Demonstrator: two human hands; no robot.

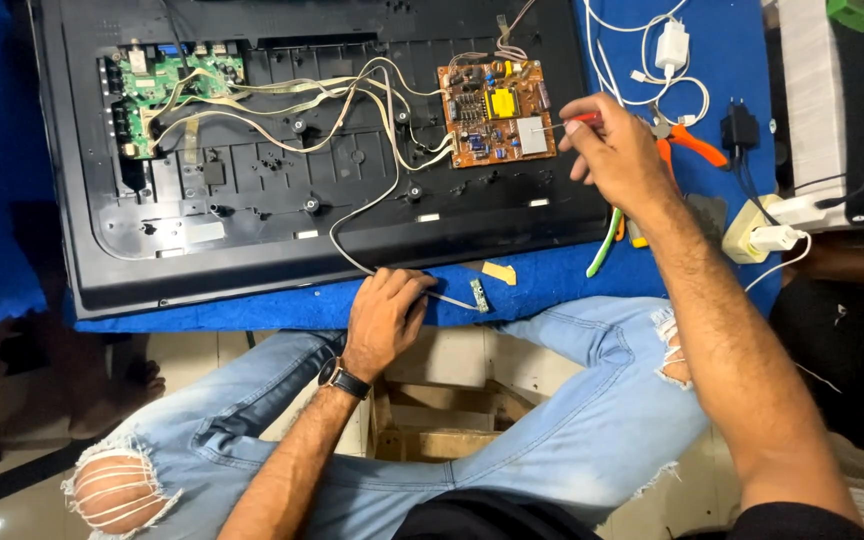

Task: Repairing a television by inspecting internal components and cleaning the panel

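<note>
An opened flat-screen television point(252, 215) lies back-up on a blue cloth, its black inner panel exposed. An orange circuit board point(497, 113) sits at its right, a green circuit board point(167, 85) at its left, and pale cables run between them. My right hand point(617, 155) grips a red-handled screwdriver point(577, 121) whose thin shaft points onto the orange board. My left hand point(387, 315) rests on the near edge of the cloth, fingers closed on a grey cable that ends in a small green board point(479, 296).
On the blue cloth point(552, 275) to the right lie orange-handled pliers point(692, 145), a green-handled tool point(604, 250), a white charger with cable point(670, 45), a black plug point(739, 128) and a white power strip point(767, 235). A yellow scrap point(500, 272) lies by the television's edge.
</note>
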